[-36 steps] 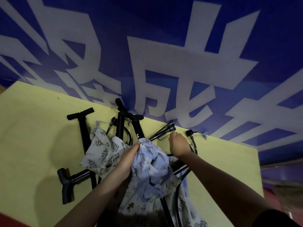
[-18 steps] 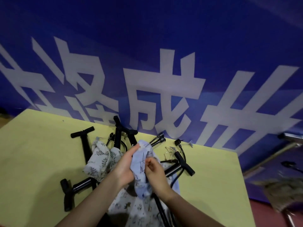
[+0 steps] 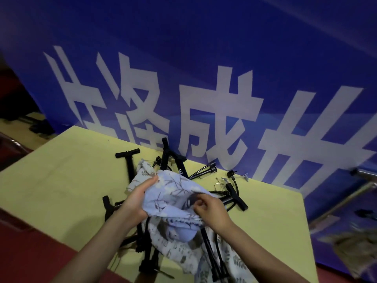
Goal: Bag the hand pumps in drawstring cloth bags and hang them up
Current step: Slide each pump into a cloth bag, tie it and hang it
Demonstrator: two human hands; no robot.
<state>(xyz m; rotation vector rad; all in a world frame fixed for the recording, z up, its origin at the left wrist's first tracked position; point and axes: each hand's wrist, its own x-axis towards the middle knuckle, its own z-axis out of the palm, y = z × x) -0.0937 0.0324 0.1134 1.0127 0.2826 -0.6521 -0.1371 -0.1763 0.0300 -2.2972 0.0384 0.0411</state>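
Your left hand (image 3: pixel 136 198) grips one side of the pale blue drawstring bag (image 3: pixel 173 193) while your right hand (image 3: pixel 211 211) pinches its gathered edge, both above the black hand pumps (image 3: pixel 130 168) heaped on the yellow table (image 3: pixel 61 180). Pull the mouth fully open first (find both drawstring sides), then feed a pump in base first so hoses don't snag.

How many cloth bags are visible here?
2 surely: a light blue bag gripped by the left hand and right hand, and white leaf-print cloth beneath it, showing above and below them. That cloth may be two bags.
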